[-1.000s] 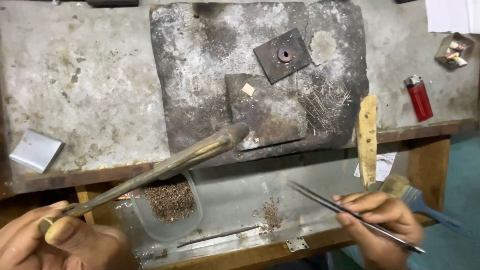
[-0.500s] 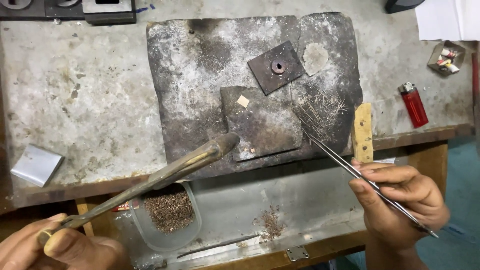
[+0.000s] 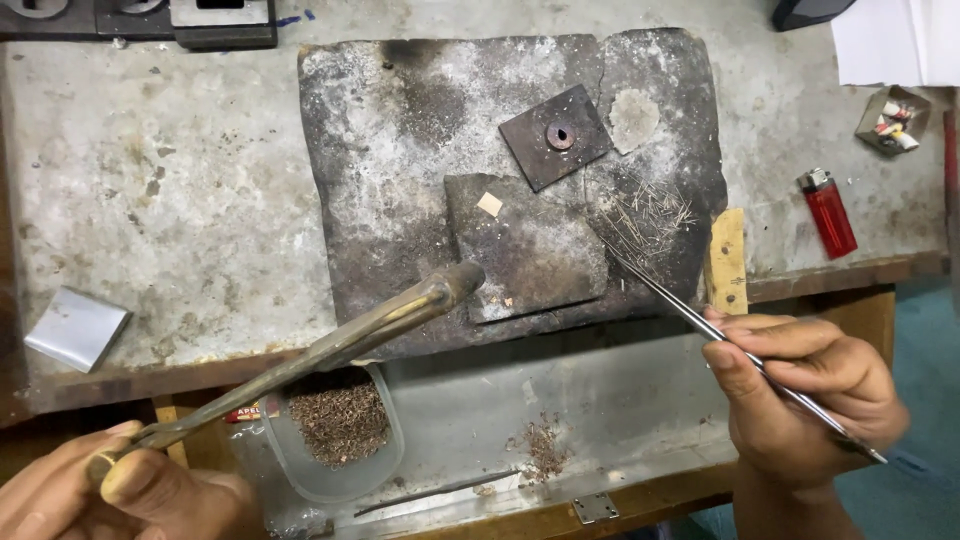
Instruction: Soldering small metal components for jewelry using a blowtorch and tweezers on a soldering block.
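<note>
The left hand (image 3: pixel 120 490), at the lower left of the frame, is closed around the handle end of a long brass torch (image 3: pixel 330 345). The torch runs up and to the right, and its blunt tip sits over the lower edge of the dark square tile (image 3: pixel 530 255) on the scorched slab (image 3: pixel 400 150) in the middle of the frame. Half a second ago the tip was in much the same spot; a second ago it lay slightly lower and further left.

The right hand (image 3: pixel 800 395), at the lower right, pinches thin metal tweezers (image 3: pixel 700 310) between thumb and fingers. A second ago their points were low, over the metal tray (image 3: pixel 620 400) below the bench edge. Now they have swung up and reach the slab's lower right, at the heap of fine wire bits (image 3: pixel 645 215). The tips look closed, though whether they hold a piece is too small to tell.

A small pale chip (image 3: pixel 490 204) lies on the square tile, unchanged. Above it a smaller dark plate carries a round washer (image 3: pixel 560 135). A red lighter (image 3: pixel 828 212) lies at the right of the bench.
</note>
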